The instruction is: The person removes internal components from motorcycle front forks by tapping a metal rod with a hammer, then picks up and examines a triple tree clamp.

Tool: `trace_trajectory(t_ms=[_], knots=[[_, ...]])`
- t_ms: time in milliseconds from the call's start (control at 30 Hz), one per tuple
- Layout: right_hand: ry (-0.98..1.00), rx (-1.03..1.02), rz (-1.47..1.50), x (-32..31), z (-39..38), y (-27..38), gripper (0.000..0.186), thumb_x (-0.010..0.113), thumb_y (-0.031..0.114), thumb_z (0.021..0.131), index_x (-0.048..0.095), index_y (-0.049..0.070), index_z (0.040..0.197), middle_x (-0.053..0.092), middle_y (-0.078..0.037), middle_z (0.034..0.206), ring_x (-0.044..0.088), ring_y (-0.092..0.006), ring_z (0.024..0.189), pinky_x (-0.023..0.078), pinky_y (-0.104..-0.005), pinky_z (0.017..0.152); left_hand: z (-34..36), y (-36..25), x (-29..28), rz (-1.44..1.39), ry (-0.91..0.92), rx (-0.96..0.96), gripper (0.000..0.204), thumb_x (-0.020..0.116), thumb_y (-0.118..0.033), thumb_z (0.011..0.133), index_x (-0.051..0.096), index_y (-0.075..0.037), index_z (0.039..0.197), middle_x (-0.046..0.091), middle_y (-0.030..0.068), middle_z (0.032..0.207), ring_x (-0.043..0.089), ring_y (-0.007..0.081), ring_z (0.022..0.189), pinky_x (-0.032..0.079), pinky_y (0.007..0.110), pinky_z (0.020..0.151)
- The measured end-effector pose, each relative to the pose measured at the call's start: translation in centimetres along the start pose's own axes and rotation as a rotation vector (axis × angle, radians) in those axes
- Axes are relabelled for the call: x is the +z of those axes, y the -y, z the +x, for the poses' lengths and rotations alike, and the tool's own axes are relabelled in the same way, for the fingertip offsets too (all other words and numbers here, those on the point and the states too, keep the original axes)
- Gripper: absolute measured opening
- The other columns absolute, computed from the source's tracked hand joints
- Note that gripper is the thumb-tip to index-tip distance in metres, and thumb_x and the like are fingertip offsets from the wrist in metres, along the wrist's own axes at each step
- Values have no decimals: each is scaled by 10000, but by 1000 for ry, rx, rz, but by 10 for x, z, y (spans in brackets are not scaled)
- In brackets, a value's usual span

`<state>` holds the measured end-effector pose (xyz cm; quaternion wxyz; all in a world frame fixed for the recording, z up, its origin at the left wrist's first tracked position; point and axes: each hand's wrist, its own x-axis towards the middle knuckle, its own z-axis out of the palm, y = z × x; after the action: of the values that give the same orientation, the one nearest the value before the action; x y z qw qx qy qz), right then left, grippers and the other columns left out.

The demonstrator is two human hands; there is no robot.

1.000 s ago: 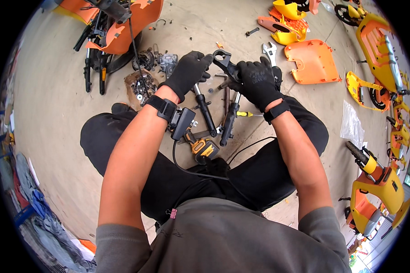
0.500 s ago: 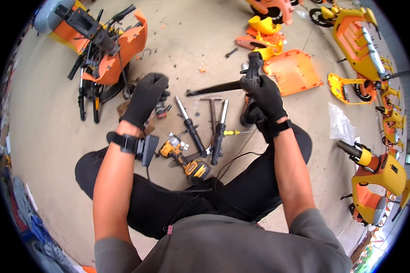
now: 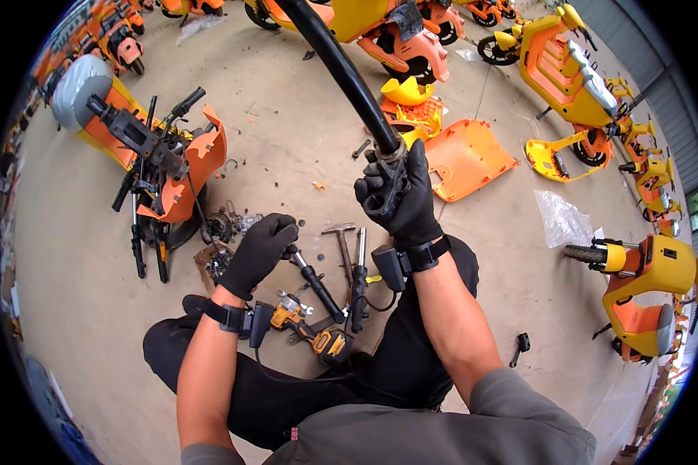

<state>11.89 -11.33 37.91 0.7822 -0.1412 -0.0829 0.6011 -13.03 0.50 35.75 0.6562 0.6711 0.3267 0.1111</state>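
My right hand (image 3: 411,194), in a black glove, is closed around a black fork crown (image 3: 386,190). A long black steering tube (image 3: 341,70) rises from this crown toward the far edge. My left hand (image 3: 260,252), also gloved, has its fingers curled together over the upper end of a fork leg (image 3: 320,291); whether they hold it or something small is hidden. Another fork leg (image 3: 360,287) lies beside a rusty hammer (image 3: 347,252) on the floor. A yellow-and-black cordless impact wrench (image 3: 306,329) lies between my legs.
At left stands a partly stripped scooter (image 3: 171,170); beside my left hand is a box of small parts (image 3: 213,260). Orange panels (image 3: 473,159) and plastic sheeting (image 3: 562,221) lie to the right. A yellow scooter (image 3: 644,287) stands further right. A small black tool (image 3: 521,349) lies near my right arm.
My right hand has turned the crown so its tube now points up and away instead of leftward. My left hand now covers a fork leg's upper end. The view has tilted toward the far side.
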Motion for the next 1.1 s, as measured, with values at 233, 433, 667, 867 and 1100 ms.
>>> trace_trajectory(t_ms=[233, 433, 667, 867, 1100], knots=[[33, 119, 97, 11, 6, -27, 730, 486, 671, 950, 592, -4, 1210, 649, -73, 856, 611, -172, 695, 552, -344, 751, 8, -11, 10, -99, -9, 76, 329, 566, -231, 1008, 599, 10, 1230, 672, 88, 1030, 654, 130, 853, 540, 270, 752], [-33, 66, -67, 10, 15, -42, 591, 485, 688, 947, 587, 145, 1158, 589, -42, 818, 582, -142, 650, 528, -317, 680, 5, -38, 28, 26, -230, 313, 283, 580, -138, 981, 612, 26, 1209, 672, 84, 984, 640, 131, 798, 528, 277, 733], [-152, -111, -478, 16, 16, -55, 579, 432, 623, 1004, 567, 95, 1201, 604, -43, 844, 578, -140, 688, 511, -302, 677, -6, -53, 49, 409, -379, 789, 436, 622, 29, 872, 571, 48, 1305, 647, 147, 934, 627, 181, 740, 507, 296, 681], [-149, -89, -462, 23, 18, -68, 587, 464, 637, 988, 598, 78, 1104, 625, -33, 906, 626, -126, 769, 519, -261, 649, -1, -58, 60, 406, -406, 835, 516, 645, -32, 891, 495, 84, 1371, 662, 247, 1130, 702, 324, 919, 558, 370, 797], [-112, -276, -796, 22, 15, -75, 600, 458, 604, 1005, 595, 41, 1160, 652, -56, 966, 654, -134, 826, 551, -269, 710, -8, -55, 65, 284, -369, 644, 534, 633, -34, 894, 477, 86, 1390, 670, 186, 991, 679, 210, 851, 538, 306, 756]])
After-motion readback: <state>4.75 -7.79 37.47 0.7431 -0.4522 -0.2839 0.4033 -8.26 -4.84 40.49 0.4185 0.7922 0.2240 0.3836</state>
